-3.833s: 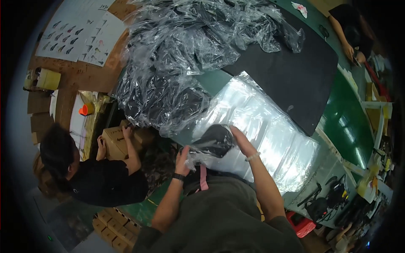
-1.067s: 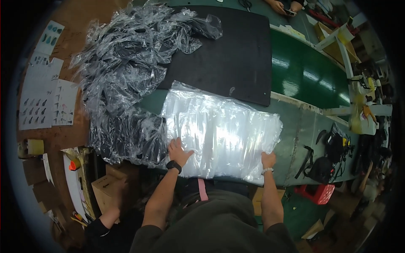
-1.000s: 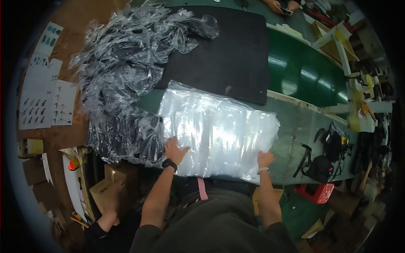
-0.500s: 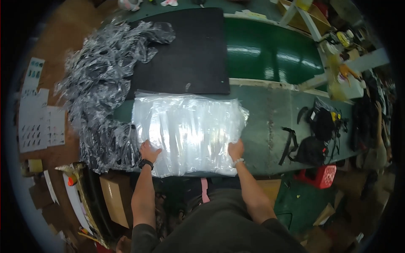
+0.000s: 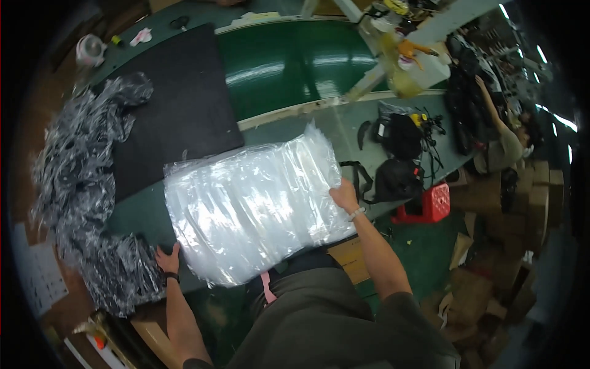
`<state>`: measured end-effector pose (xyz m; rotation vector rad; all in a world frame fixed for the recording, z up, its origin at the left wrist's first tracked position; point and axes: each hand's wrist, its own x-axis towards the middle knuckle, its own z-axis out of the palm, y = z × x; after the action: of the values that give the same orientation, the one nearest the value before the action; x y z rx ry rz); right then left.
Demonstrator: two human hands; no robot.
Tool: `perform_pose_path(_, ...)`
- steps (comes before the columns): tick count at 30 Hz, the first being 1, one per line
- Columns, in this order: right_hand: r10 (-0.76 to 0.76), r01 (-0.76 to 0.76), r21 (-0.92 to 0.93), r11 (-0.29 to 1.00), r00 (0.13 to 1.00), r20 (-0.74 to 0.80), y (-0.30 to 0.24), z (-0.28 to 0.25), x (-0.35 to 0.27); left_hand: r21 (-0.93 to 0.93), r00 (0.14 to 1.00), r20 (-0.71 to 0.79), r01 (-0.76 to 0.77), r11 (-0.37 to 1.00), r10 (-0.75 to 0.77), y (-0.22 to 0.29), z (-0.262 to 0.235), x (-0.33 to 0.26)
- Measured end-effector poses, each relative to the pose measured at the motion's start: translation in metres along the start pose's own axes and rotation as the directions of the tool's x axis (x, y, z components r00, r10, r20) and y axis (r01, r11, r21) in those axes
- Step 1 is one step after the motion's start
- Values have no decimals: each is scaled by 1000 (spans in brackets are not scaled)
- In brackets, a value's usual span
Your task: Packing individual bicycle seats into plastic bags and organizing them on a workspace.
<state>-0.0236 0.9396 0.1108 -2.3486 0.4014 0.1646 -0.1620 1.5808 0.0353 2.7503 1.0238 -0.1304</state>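
Green worktable point(image 5: 289, 61) spans the view, black mat point(image 5: 178, 111) on its left part. Heap of dark bagged items point(image 5: 80, 203) runs down the left edge. Stack of clear plastic bags point(image 5: 252, 206) lies flat at the table's near edge, one corner overlapping the mat. Black strapped gear point(image 5: 396, 154) sits right of it, red crate point(image 5: 427, 203) below on the floor. Right hand point(image 5: 344, 195) grips the stack's right edge. Left hand point(image 5: 167, 259) rests at its lower-left corner, fingers spread, not clenched. Stack looks light, floppy and slick; sheets likely slide apart, so hold both opposite edges and pinch through the full thickness.
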Motion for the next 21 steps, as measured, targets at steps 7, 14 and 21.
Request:
perform_pose_path(7, -37, -11, -253, 967, 982, -184, -1, -126, 16, -261, 978, 84, -161, 952, 189, 110, 24, -67)
perform_pose_path(14, -111, -56, -527, 848, 953, -280, 4, -247, 56, -515, 792, 352, -280, 810, 498, 263, 30, -157)
perform_pose_path(21, -414, 32, -804, 593, 869, -271, -11, -282, 57, -606, 712, 346, -328, 725, 611, 265, 37, -170)
